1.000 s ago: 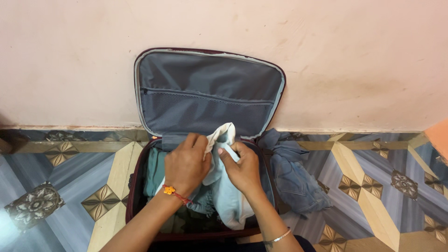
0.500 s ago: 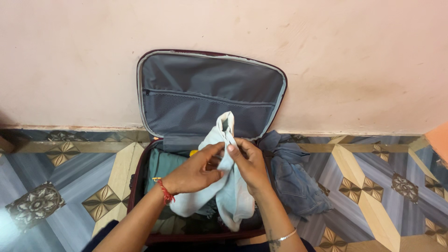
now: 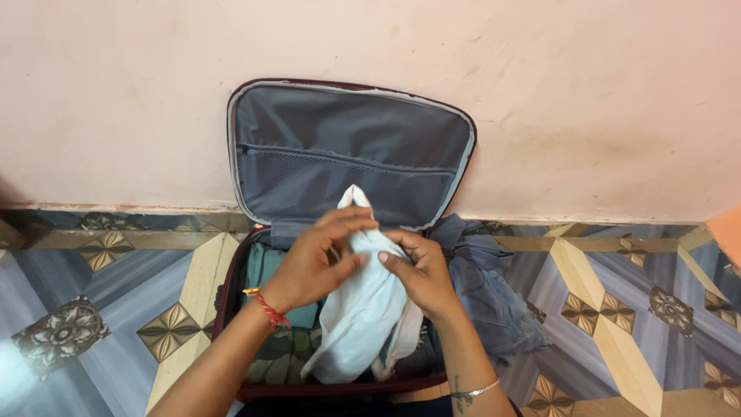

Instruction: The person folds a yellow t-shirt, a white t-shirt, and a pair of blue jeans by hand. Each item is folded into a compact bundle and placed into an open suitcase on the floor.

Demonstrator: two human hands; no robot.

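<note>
left hand [image 3: 309,262] and right hand [image 3: 421,274] both clamped on pale blue garment [image 3: 359,316] (bunched, creased), held over open suitcase [image 3: 231,286] | lid [image 3: 347,154] leans on wall [image 3: 540,100] | denim clothing [image 3: 486,286] at suitcase's right edge | tiled floor [image 3: 100,309] open on left

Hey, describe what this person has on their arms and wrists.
Both forearms are bare, no sleeves in view. The left hand has a red thread band with a small orange charm at the wrist. The right hand has a thin silver bangle at its wrist.
</note>
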